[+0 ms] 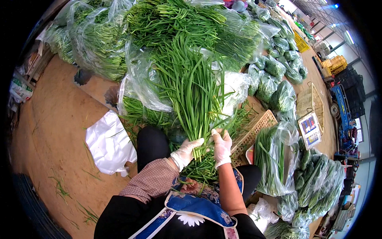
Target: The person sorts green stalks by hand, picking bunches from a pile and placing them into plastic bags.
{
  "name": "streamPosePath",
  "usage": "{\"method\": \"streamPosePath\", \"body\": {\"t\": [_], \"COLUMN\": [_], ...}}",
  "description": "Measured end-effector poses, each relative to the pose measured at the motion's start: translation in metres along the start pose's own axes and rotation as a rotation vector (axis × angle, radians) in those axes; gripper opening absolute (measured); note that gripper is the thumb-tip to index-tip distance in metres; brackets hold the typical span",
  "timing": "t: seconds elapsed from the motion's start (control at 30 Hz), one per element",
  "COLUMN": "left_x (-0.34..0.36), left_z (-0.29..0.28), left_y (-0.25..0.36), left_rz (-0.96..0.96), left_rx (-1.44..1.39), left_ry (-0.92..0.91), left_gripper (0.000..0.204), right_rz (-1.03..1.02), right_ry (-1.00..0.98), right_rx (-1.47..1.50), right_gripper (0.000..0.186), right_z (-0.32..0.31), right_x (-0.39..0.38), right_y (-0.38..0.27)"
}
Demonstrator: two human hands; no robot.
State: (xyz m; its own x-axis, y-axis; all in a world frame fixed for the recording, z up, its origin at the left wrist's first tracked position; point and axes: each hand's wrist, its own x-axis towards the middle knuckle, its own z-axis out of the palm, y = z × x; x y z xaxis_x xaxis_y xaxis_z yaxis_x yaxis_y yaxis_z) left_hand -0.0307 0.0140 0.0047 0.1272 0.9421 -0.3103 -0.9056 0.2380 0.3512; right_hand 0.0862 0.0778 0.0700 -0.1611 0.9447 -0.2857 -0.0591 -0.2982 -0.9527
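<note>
My gloved left hand (186, 152) is closed round the lower stems of a bunch of long flat green leafy stalks (189, 99), which fans upward over clear plastic bags. My gloved right hand (221, 145) sits just right of the stems, fingers curled in a pinch at the bunch's edge; exactly what it grips is too small to make out. Loose trimmed greens (199, 169) lie in my lap below both hands, on a blue patterned apron (201, 205). Behind the bunch rises a big pile of similar greens (171, 20).
A tan plastic crate (258, 123) stands to my right, among many bagged greens (280, 99) and a small printed board (309, 129). A white plastic sheet (105, 139) lies on the brown floor (51, 131) at my left. A blue vehicle (342, 115) and yellow crates (334, 63) are farther right.
</note>
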Motion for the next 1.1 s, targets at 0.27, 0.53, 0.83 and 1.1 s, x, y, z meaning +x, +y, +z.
{"method": "streamPosePath", "body": {"t": [0.27, 0.53, 0.83, 1.1], "left_x": [0.014, 0.000, 0.025, 0.011], "left_z": [-0.003, 0.015, -0.029, -0.009], "left_y": [-0.016, 0.001, -0.008, 0.012], "left_rz": [0.453, 0.037, -0.067, -0.018], "left_rx": [0.495, -0.028, -0.107, -0.116], "left_ry": [0.164, 0.120, 0.121, 0.117], "left_gripper": [0.043, 0.049, 0.032, 0.029], "right_rz": [-0.132, -0.325, -0.668, -0.265], "right_ry": [-0.033, -0.017, -0.516, -1.093], "right_rx": [-0.642, -0.457, -0.824, -1.229], "right_gripper": [0.043, 0.011, 0.014, 0.056], "right_z": [0.003, 0.004, -0.016, -0.081], "right_x": [0.007, -0.017, -0.050, -0.069], "right_y": [0.009, 0.017, 0.021, -0.038]}}
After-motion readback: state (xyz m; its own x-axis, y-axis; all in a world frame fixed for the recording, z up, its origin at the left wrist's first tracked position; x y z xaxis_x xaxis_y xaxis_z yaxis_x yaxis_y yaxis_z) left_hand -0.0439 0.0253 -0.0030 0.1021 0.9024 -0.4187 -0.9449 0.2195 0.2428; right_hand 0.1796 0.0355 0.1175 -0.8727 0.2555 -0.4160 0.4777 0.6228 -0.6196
